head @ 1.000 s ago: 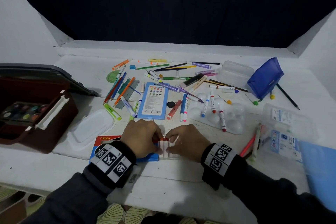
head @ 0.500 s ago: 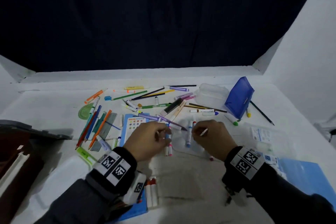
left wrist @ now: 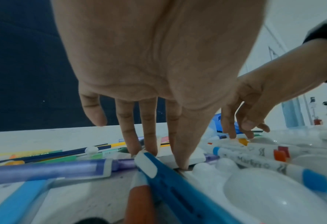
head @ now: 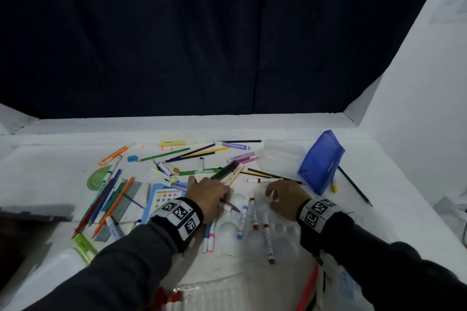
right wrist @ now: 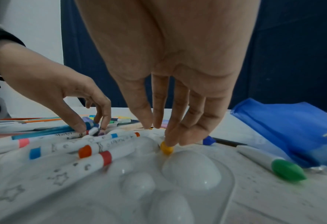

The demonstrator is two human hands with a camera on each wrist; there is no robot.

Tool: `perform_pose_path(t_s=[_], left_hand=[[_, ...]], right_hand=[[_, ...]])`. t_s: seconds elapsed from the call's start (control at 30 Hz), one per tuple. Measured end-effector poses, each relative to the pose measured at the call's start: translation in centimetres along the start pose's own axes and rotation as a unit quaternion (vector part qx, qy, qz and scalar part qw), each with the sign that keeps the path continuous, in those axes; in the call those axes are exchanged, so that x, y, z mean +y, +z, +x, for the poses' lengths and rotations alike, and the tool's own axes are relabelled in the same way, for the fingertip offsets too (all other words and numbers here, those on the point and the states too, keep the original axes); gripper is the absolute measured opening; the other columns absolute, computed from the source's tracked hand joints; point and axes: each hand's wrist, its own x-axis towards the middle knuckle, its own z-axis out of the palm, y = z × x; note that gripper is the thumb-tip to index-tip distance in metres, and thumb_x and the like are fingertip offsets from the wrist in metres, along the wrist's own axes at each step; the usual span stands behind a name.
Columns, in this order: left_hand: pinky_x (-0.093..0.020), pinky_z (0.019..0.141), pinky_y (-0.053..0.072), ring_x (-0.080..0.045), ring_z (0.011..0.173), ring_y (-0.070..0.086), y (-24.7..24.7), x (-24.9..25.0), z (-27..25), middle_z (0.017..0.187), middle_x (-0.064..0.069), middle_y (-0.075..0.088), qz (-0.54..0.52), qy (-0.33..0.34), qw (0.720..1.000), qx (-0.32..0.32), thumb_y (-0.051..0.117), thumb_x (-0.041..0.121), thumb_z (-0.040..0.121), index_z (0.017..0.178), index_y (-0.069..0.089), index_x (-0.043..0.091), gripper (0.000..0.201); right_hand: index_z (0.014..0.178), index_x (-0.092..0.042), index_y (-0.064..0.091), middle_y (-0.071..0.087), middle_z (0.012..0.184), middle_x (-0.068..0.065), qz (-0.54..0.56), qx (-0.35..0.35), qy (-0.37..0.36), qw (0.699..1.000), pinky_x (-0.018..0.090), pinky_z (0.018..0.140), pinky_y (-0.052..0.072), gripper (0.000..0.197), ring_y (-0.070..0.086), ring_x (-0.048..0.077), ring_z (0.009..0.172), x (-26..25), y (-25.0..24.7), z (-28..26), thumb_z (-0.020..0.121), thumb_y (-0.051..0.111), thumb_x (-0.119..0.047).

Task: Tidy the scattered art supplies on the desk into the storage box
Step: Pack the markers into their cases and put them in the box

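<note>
Markers and pencils lie scattered across the white desk [head: 252, 285]. My left hand [head: 209, 194] reaches down into the pile beside the white paint palette [head: 227, 232]. Its thumb and fingertips [left wrist: 133, 145] pinch the end of a blue marker [left wrist: 168, 174], next to a purple marker [left wrist: 49, 168]. My right hand [head: 285, 197] hovers over the palette's far edge with fingers pointing straight down. One right fingertip [right wrist: 170, 141] touches a yellow marker cap [right wrist: 166, 149]. Only a dark corner of the storage box [head: 20, 235] shows at the left edge.
A blue pouch [head: 321, 161] and a clear plastic case [head: 280, 156] stand behind my right hand. A green protractor [head: 94, 180], rulers and colour pencils [head: 111, 204] lie to the left. A green-capped marker [right wrist: 287, 169] rests by the pouch.
Both hands left the marker pack at the desk's near edge and moved forward into the marker pile. The view swung up and right, so the storage box slid almost out of frame.
</note>
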Motion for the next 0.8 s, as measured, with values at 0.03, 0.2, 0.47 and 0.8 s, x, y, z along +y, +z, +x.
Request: perform_pose_path(t_s=[0.03,0.2,0.47,0.8], left_hand=[[-0.049,0.098,0.026,-0.024,0.114,0.048,0.0,0.2,0.1,0.115,0.003,0.055,0.004,-0.007,1.000,0.001,0.064,0.023,0.087,0.108,0.057,0.032,0.024],[-0.046,0.095,0.024,-0.023,0.113,0.051,0.2,1.1,0.2,0.115,0.004,0.055,0.028,-0.011,0.999,0.027,0.060,0.027,0.091,0.114,0.059,0.035,0.024],[-0.040,0.094,0.021,-0.018,0.109,0.057,-0.6,1.3,-0.9,0.111,0.009,0.063,-0.042,-0.005,0.996,0.081,0.049,0.022,0.098,0.116,0.060,0.034,0.025],[-0.008,0.076,0.033,-0.003,0.086,0.044,0.3,-0.5,-7.9,0.101,0.006,0.048,-0.255,0.002,0.943,0.214,0.052,0.014,0.101,0.132,0.062,0.024,0.034]], right_hand=[[0.103,-0.029,0.064,0.063,0.109,-0.004,-0.007,-0.007,-0.006,1.000,0.028,0.085,0.051,0.023,0.059,0.015,0.094,0.1,-0.1,0.3,0.082,0.066,-0.022],[0.105,-0.023,0.059,0.063,0.111,0.001,-0.028,-0.019,-0.047,0.998,0.022,0.072,0.043,0.028,0.054,0.015,0.087,0.9,0.5,1.7,0.081,0.065,-0.010],[0.113,-0.023,0.055,0.053,0.106,0.003,-0.030,-0.014,-0.036,0.999,0.034,0.090,0.053,0.029,0.062,0.025,0.101,1.5,-0.8,1.2,0.085,0.060,-0.015],[0.110,-0.023,0.058,0.062,0.118,0.000,-0.088,-0.018,-0.032,0.995,0.038,0.092,0.052,0.026,0.060,0.019,0.101,1.0,-0.1,0.7,0.085,0.062,-0.023]])
